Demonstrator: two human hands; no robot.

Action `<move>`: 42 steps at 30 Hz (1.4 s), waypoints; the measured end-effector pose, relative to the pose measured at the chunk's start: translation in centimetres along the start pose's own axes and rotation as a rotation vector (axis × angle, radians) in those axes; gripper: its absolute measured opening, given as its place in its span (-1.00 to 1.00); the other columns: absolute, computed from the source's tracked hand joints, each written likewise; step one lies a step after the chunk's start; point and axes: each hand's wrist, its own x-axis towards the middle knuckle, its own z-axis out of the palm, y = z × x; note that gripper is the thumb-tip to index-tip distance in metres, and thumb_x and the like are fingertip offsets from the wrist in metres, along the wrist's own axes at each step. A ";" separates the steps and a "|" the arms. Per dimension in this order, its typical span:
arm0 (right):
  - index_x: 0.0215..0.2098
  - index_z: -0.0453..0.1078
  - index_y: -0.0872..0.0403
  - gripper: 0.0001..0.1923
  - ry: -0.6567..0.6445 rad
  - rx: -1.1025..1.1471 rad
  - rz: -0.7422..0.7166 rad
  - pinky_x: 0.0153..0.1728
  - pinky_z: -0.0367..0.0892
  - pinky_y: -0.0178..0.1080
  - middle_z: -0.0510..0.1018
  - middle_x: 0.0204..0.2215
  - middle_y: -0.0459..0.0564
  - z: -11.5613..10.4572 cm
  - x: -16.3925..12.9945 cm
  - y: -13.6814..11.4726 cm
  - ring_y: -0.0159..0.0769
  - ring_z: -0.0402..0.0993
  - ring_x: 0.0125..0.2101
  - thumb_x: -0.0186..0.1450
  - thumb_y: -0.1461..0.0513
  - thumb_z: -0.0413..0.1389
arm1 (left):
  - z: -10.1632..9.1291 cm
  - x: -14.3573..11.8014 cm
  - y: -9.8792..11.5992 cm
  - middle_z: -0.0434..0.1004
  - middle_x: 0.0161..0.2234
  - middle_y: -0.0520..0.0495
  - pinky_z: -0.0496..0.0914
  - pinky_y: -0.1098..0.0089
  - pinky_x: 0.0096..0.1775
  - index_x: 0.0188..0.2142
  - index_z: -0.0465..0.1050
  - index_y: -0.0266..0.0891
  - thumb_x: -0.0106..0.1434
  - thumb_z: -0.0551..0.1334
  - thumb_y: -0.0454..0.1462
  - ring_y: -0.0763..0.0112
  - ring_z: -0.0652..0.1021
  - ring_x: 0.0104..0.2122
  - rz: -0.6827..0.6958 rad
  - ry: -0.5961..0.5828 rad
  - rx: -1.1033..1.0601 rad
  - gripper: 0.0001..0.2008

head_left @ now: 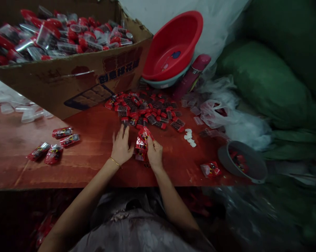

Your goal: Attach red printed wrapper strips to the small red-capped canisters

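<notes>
My left hand (pixel 121 145), with a thin gold bracelet at the wrist, reaches to the near edge of a pile of small red-capped clear tubes (pixel 155 120) with dark contents. Its fingers are stretched out and apart; the fingertips are at a tube (pixel 125 121), and whether they touch it I cannot tell. Pinched between the thumb and fingers of my right hand (pixel 155 154) are printed red plastic packets (pixel 141 142), partly covered by that hand. Several filled red packets (pixel 53 154) lie on the red tabletop (pixel 95 168) to the left.
A large cardboard box (pixel 89 84) full of red-capped tubes stands at the back left, beside clear plastic cups (pixel 29 113). Behind the pile lean a red basin (pixel 170 49) and a pink bottle (pixel 191 75). White pieces (pixel 190 137), a red packet (pixel 210 169) and a grey bowl (pixel 227 161) are at right.
</notes>
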 end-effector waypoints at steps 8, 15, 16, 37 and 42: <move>-0.61 0.30 0.08 -0.55 -0.102 -0.003 -0.025 -0.55 0.11 -0.36 0.35 -0.67 -0.13 1.3 0.2 -0.5 -0.40 0.23 -0.61 0.29 0.00 -0.12 | 1.0 0.5 0.3 0.54 -0.47 -0.03 0.29 0.44 -0.40 -0.36 0.51 -0.26 0.18 0.13 -0.10 0.41 0.45 -0.48 -0.261 0.027 -0.546 -0.71; -0.58 0.32 0.08 -0.61 -0.020 -0.094 -0.166 -0.52 0.11 -0.36 0.34 -0.65 -0.13 0.9 2.5 -0.2 -0.41 0.22 -0.59 0.28 0.06 -0.08 | 1.8 2.1 -1.7 0.44 -0.60 -0.03 0.20 0.39 -0.41 -0.57 0.45 -0.24 0.15 0.17 -0.06 0.35 0.40 -0.50 -0.270 -0.063 -0.085 -0.67; -0.61 0.30 0.08 -0.60 -0.014 -0.107 -0.162 -0.55 0.08 -0.36 0.31 -0.68 -0.15 1.0 2.7 -0.2 -0.42 0.19 -0.61 0.28 0.05 -0.07 | 1.9 2.3 -1.8 0.48 -0.55 -0.08 0.22 0.36 -0.37 -0.54 0.47 -0.24 0.15 0.18 -0.07 0.29 0.43 -0.45 -0.232 -0.067 -0.003 -0.69; -0.07 0.38 0.06 -0.67 -0.150 0.052 -0.168 -0.20 0.37 -0.23 0.56 -0.25 0.02 -0.5 -0.9 -1.0 -0.29 0.48 -0.27 0.32 0.11 -0.07 | -0.4 0.9 1.4 0.48 -0.58 0.05 0.33 0.48 -0.44 -0.55 0.49 -0.31 -0.16 0.40 -0.09 0.53 0.43 -0.55 -0.659 0.225 -1.165 -0.69; 0.06 0.28 0.10 -0.45 -0.251 -0.497 -0.370 0.00 0.23 0.03 0.45 -0.03 0.16 -6.6 1.9 2.7 -0.03 0.33 -0.02 0.13 0.10 0.17 | -2.0 1.1 0.9 0.42 -0.64 0.10 0.30 0.51 -0.52 -0.60 0.41 -0.32 -0.37 0.47 -0.07 0.59 0.39 -0.62 -0.840 0.200 -1.310 -0.57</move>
